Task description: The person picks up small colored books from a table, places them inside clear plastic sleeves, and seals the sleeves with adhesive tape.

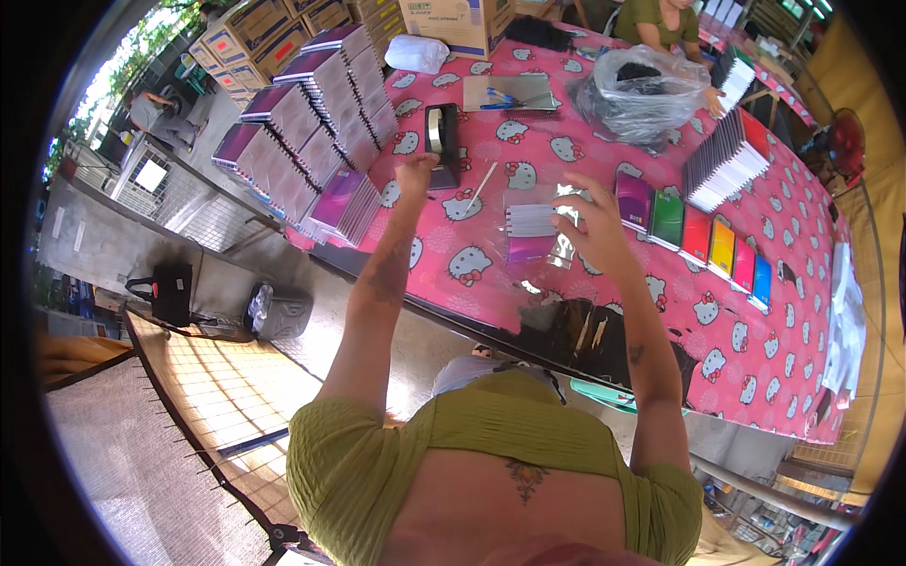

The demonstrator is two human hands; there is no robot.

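My left hand point(415, 174) is closed in a pinch at the front of a black tape dispenser point(444, 170), where the tape comes off the roll point(435, 130). The tape strip itself is too thin to make out. To the right, my right hand point(595, 224) is spread over the right side of a clear plastic wrapper point(563, 253), its fingers apart and fingertips at the plastic. Inside the wrapper lies a bundle of notebooks point(530, 223), white page edges and a purple cover showing. A thin pale stick point(483, 185) lies between the dispenser and the bundle.
Tall stacks of spiral notebooks point(311, 123) stand left. Single-colour notebooks point(696, 234) form a row at right, near a taller stack point(727, 160). Behind are a clear plastic bag point(630, 99), a tray with pens point(510, 92) and cartons point(453, 26). A co-worker point(661, 24) sits across the pink-covered table point(736, 325).
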